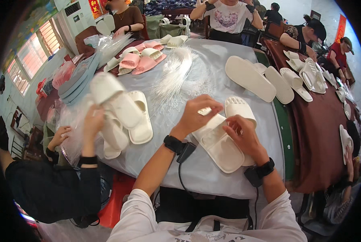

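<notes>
A pair of cream-white slippers (230, 156) lies side by side on the grey-covered table in front of me. My left hand (196, 116) is over the left slipper's strap, thumb and fingers bent together in a pinch. Above the right slipper, whose bumpy strap (240, 109) shows beyond it, my right hand (245, 134) is also closed, its fingertips drawn toward the thumb. Anything thin between the fingers of either hand is too small to make out. Farther ahead lies a loose bunch of clear plastic strands (176, 76).
At left, a co-worker's hand (92, 123) holds a blurred white slipper (108, 88) above other white slippers (140, 129). Pink and cream slippers (138, 60) are heaped at far left. More white slippers (251, 78) lie at right, beside a brown-covered table (313, 141).
</notes>
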A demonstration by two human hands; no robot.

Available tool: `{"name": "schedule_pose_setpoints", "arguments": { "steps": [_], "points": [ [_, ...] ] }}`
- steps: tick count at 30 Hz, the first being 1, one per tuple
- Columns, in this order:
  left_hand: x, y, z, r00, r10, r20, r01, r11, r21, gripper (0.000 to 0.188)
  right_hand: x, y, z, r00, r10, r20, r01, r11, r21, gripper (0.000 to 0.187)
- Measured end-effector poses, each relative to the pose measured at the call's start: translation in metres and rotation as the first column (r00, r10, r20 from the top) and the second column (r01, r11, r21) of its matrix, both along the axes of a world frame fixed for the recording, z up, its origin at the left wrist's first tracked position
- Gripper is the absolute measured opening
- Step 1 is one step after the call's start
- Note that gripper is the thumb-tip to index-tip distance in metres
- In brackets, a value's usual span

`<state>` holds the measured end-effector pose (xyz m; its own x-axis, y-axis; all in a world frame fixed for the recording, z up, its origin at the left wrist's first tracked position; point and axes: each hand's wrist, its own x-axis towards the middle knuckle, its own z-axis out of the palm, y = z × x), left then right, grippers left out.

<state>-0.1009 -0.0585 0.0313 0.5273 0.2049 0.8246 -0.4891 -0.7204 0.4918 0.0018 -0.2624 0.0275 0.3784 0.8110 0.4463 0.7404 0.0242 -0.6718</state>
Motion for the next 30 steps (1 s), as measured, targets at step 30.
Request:
{"name": "schedule_pose_setpoints", "arguments": {
  "steps": [30],
  "points": [
    [-0.002, 0.015, -0.011, 0.93, -0.22, -0.296, 0.161, 0.965, -0.209, 0.008, 0.046, -0.01, 0.003, 0.809, 0.017, -0.587, 0.198, 0.933, 0.3, 0.023]
  ]
}}
